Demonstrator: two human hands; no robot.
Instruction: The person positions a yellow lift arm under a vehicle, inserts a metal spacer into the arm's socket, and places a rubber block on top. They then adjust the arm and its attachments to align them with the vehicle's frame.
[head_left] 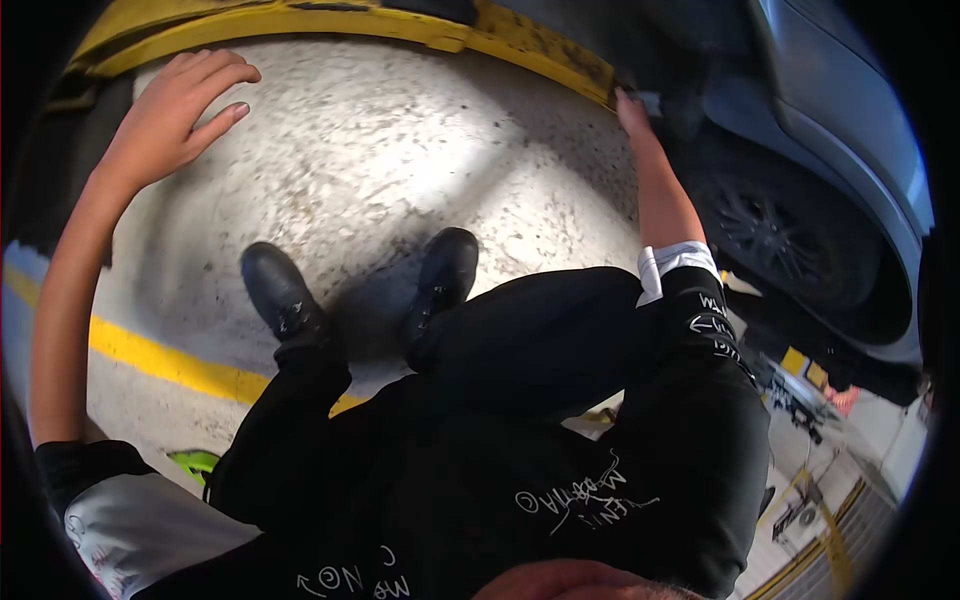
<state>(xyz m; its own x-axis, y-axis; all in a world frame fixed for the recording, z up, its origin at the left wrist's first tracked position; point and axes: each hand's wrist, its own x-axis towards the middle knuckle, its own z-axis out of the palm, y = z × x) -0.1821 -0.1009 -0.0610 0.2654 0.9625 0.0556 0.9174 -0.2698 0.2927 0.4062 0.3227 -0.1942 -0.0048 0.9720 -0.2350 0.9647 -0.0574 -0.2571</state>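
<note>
A car repair garage.
A grey car (850, 150) sits raised on a yellow lift (400, 25), over a speckled concrete floor (400, 160) with a painted yellow line (160, 355).

Speckled concrete floor (400, 150) w/ yellow line (150, 355), 2 black shoes (282, 295), yellow lift arm (400, 25)

I make out one small pale-grey piece (650, 101) at far right, just past the end of the yellow beam (400, 22), tucked against the car's (840, 120) dark underside. It's mostly hidden, its shape unclear.
</note>
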